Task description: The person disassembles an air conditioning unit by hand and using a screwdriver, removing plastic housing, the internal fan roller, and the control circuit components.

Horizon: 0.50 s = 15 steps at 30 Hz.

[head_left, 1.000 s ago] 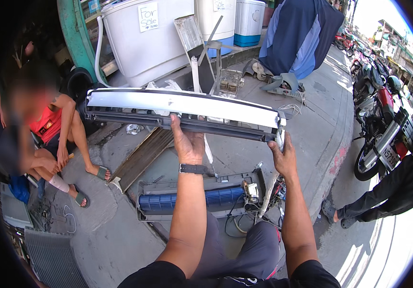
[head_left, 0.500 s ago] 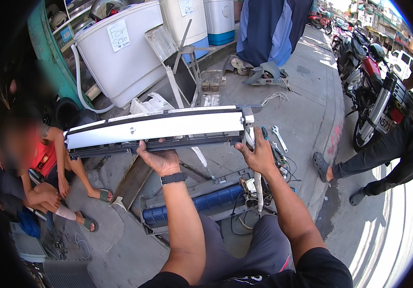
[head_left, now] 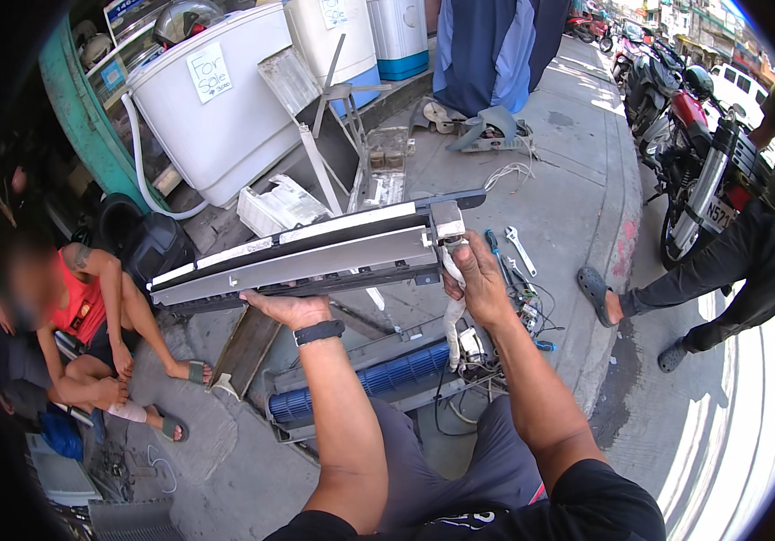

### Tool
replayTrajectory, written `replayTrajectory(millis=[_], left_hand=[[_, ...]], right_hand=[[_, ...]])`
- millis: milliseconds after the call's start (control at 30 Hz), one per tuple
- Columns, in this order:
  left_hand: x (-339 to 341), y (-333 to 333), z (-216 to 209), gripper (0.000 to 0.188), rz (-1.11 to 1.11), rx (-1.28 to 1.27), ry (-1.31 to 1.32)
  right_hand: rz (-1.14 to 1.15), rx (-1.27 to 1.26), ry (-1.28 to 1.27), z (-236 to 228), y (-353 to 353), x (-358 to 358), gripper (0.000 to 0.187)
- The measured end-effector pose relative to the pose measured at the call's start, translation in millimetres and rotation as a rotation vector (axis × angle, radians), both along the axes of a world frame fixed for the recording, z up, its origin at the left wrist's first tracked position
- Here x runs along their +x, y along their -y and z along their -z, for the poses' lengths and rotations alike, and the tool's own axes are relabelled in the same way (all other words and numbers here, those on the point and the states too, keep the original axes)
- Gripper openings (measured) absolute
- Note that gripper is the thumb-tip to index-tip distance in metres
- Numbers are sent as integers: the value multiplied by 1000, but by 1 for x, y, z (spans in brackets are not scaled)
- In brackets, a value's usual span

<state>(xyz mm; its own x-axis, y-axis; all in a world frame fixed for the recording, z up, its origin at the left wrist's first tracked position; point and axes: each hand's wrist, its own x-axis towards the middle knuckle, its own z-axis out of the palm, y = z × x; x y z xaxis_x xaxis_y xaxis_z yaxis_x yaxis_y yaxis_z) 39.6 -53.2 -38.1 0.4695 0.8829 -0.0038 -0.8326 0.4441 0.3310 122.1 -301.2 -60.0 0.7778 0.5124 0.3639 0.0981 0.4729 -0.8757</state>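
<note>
- Dipped at its left end and rolled since half a second ago, the long slim unit now shows its front face grey instead of bright white; the right hand has curled in closer at its end.
- White tub stands beyond the unit, beside the pavement.
- Red-and-black motorbike is parked at the right.
- That slim unit hangs in the air, slanting up to the right, above a grey housing on the pavement.
- Blue fan roller lies in the housing.
- Pale wrapped pipe drops from the unit's right end, the right hand clamped on it.
- Left hand, palm up, supports the unit's underside; I cannot tell how far its fingers close.
- Silver wrench lies on the pavement, right of the right hand.
</note>
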Motion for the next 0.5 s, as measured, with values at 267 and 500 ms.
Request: replayTrajectory(millis=[267,500], left_hand=[[7,-15,18,84,-85,-23,-32],[-10,-17,-5,83,-298,121,-157]], right_hand=[[525,-388,271,-3,-19,-7,57],[658,-765,451,20,-26,-8,46]])
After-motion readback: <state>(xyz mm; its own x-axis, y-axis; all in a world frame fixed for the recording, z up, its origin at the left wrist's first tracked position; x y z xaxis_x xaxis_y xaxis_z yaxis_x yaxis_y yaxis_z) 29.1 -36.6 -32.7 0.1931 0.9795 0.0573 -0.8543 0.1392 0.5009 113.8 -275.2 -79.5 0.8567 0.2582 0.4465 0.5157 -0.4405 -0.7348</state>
